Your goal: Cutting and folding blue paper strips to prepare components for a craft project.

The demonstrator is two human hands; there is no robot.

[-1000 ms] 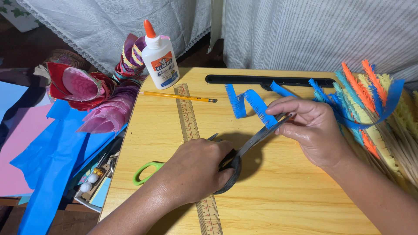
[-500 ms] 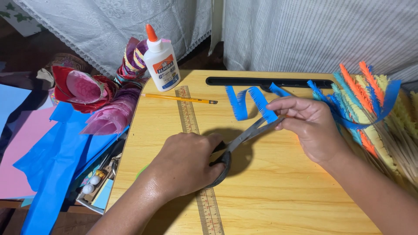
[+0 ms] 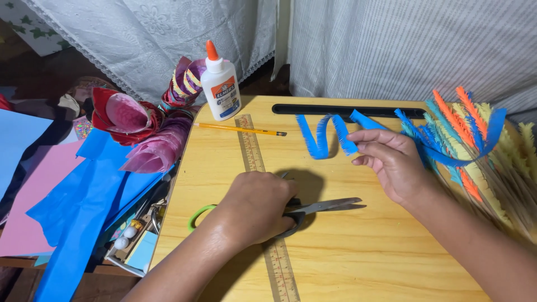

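Wooden table (image 3: 363, 251) before white curtains (image 3: 391, 45)

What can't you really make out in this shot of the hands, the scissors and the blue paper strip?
- Head view: the scissors handles, mostly covered by the left hand; only a green loop shows.
- Head view: the middle of the ruler, hidden under that hand.
- Head view: the far end of the fringed blue strip, lost among coloured strips behind the right hand.
- Head view: small items in the tray at the table edge, too small and partly under blue paper.
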